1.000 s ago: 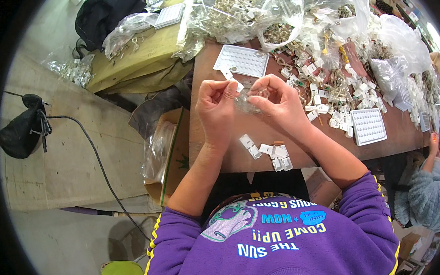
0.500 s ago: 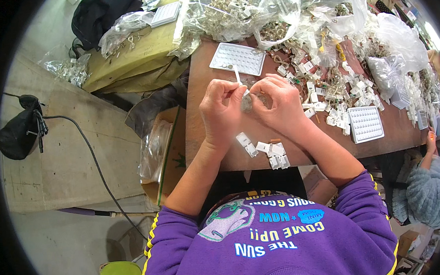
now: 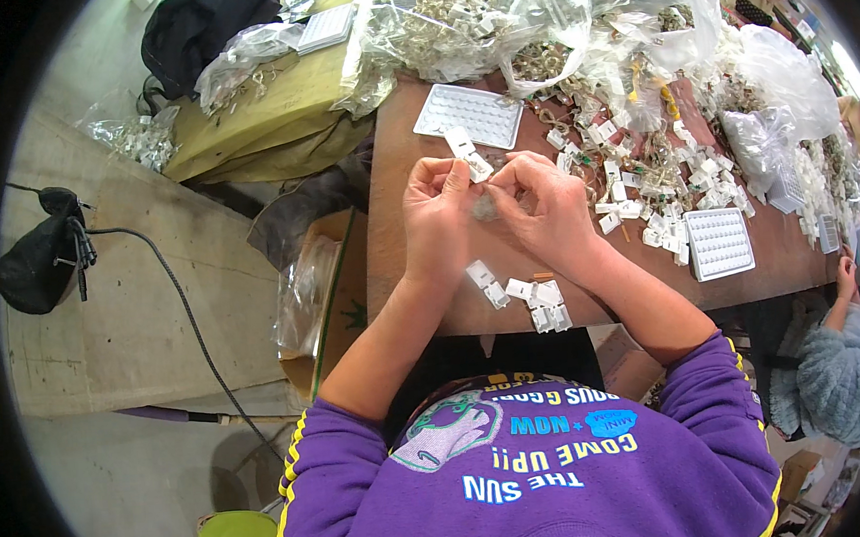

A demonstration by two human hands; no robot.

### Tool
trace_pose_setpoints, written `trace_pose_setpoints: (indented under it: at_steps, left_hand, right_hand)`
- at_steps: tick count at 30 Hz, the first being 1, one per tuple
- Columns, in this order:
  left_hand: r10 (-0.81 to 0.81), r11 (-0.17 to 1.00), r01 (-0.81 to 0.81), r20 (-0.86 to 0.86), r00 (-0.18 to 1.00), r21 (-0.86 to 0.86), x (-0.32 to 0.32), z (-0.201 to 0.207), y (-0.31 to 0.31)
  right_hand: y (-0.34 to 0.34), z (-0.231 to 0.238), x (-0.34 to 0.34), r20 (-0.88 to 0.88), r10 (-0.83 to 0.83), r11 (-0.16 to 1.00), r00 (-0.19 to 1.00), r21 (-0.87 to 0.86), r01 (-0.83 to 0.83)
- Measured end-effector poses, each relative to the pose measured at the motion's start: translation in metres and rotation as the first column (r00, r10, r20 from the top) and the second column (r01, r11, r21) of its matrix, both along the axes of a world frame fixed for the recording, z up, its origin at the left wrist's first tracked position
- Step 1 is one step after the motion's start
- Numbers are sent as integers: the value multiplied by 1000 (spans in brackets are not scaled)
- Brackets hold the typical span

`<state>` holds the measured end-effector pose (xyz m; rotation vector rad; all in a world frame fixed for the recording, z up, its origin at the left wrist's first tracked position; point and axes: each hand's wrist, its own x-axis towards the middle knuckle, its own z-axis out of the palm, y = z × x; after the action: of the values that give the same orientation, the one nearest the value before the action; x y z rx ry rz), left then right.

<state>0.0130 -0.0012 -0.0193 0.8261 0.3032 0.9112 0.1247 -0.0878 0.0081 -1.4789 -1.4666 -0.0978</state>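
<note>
My left hand (image 3: 434, 205) is closed in a pinch on a small white plastic case (image 3: 465, 148), which stands up from the fingertips with its broad face showing. Close beside it, my right hand (image 3: 551, 202) has thumb and forefinger pressed together near the lower end of the case. What sits between those right fingertips is too small to make out. On the brown table (image 3: 400, 260) below the hands lie several similar white cases (image 3: 549, 306), and a separate white pair (image 3: 487, 285) to their left.
A white tray with cells (image 3: 471, 114) lies beyond my hands; another white tray (image 3: 719, 244) rests at the right. Heaped white parts (image 3: 669, 198) and clear plastic bags (image 3: 631, 25) cover the far right. A cardboard box (image 3: 332, 293) stands left; another person (image 3: 834, 374) sits at right.
The white case in my left hand has turned from edge-on to showing its broad face. Both hands stay close together in nearly the same place.
</note>
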Motion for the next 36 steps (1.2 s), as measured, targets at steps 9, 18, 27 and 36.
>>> trace_pose_setpoints:
  at_steps: [9,18,27,36]
  left_hand:
    - [74,978,-38,165,984,-207,2,3,7]
    - [297,899,-277,6,955,-338,-11,-5,29]
    - [241,886,-238,-46,970,-398,-11,-4,30]
    - [204,907,-187,5,979,-378,-13,-7,33]
  right_hand:
    - [9,5,8,-314,13,999,949,-35,-25]
    - [99,-18,54,260,-4,959,966,-273,77]
    - [117,-28,55,51,-72,962,996,-260,82]
    - [140,-24,56,341,1,910,940,-390,141]
